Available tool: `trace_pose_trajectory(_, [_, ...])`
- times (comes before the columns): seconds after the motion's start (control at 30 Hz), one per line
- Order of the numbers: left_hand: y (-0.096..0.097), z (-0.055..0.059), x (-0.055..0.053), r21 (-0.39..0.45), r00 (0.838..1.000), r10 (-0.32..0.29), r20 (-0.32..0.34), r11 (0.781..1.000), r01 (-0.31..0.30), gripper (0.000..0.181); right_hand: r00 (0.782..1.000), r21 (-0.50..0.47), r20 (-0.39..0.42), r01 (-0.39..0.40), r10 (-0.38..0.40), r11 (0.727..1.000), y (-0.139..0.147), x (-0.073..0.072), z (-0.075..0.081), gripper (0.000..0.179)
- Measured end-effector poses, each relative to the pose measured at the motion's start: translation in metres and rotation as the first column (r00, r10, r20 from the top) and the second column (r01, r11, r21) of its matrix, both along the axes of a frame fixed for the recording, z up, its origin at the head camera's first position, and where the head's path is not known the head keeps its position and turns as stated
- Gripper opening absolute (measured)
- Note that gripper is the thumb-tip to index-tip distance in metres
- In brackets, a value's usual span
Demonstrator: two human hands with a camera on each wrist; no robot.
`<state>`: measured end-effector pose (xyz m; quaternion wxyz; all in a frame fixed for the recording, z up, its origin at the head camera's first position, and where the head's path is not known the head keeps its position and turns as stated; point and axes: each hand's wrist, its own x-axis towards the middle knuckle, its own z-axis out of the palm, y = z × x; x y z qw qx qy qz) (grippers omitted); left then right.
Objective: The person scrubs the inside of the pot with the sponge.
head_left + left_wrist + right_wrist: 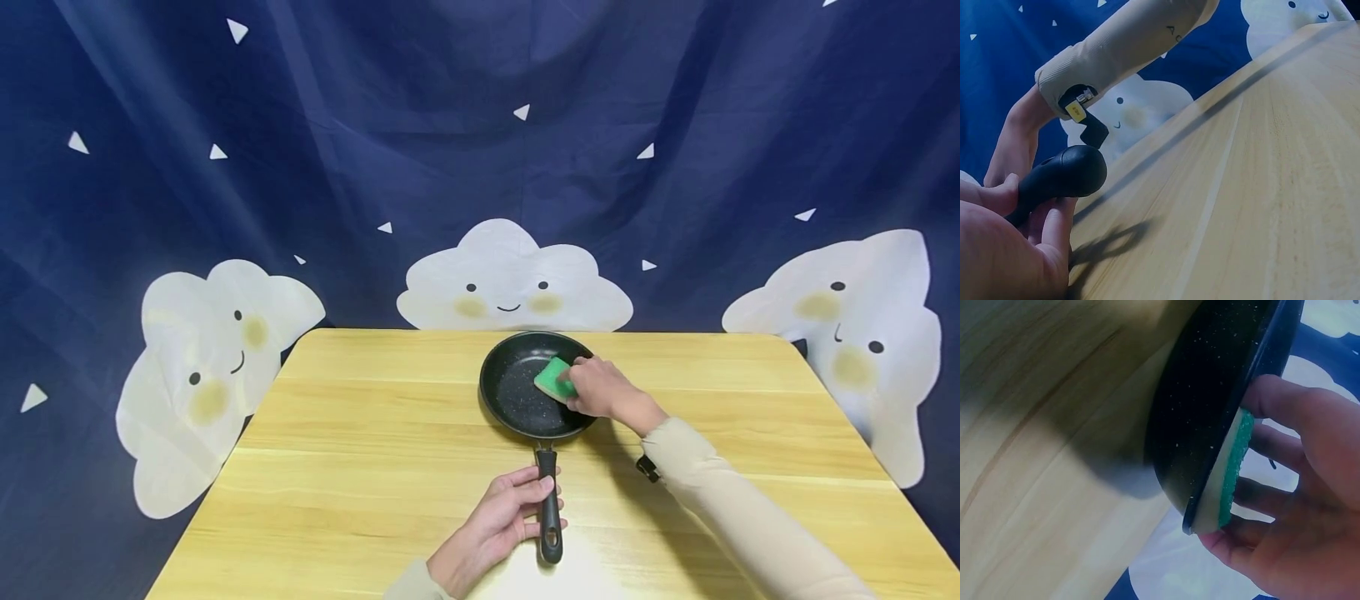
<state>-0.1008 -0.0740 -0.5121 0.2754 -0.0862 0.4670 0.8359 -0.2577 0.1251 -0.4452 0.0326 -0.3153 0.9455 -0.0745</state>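
Observation:
A black speckled frying pan (513, 387) lies toward the far side of the table with its handle (551, 521) pointing back at me. My left hand (501, 515) grips that handle, thumb on top and fingers underneath. The handle's rounded end (1079, 172) sticks out past the hand in the left wrist view. Inside the pan, my right hand (603, 390) holds a green and white sponge (553, 379) against the right part of the cooking surface. The right wrist view shows the sponge's green layer (1238, 469) under the fingers, its pale side facing the pan.
The light wooden table (360, 467) spreads out on both sides of the pan. A dark blue curtain (450, 125) with white clouds and triangles hangs behind the table's far edge. A small black device (648, 468) is strapped at the right sleeve's cuff.

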Motion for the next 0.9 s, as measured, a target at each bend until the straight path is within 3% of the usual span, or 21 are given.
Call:
trace_pose_trajectory(0.27, [-0.002, 0.0, -0.001, 0.0, 1.0, -0.007, 0.016, 1.0, 0.007, 0.042, 0.993, -0.032, 0.095, -0.067, 0.07, 0.997, 0.001, -0.002, 0.002, 0.03])
trace_pose_trajectory(0.63, [0.0, -0.001, -0.003, 0.0, 1.0, -0.005, 0.002, 1.0, 0.005, 0.043, 0.976, -0.028, 0.193, -0.097, 0.101, 0.995, -0.006, -0.005, 0.012, 0.032])
trace_pose_trajectory(0.9, [0.0, -0.002, -0.004, 0.005, 1.0, -0.018, 0.013, 1.0, 0.018, 0.044, 0.943, -0.103, 0.31, -0.09, 0.118, 0.991, -0.001, -0.003, 0.01, 0.031])
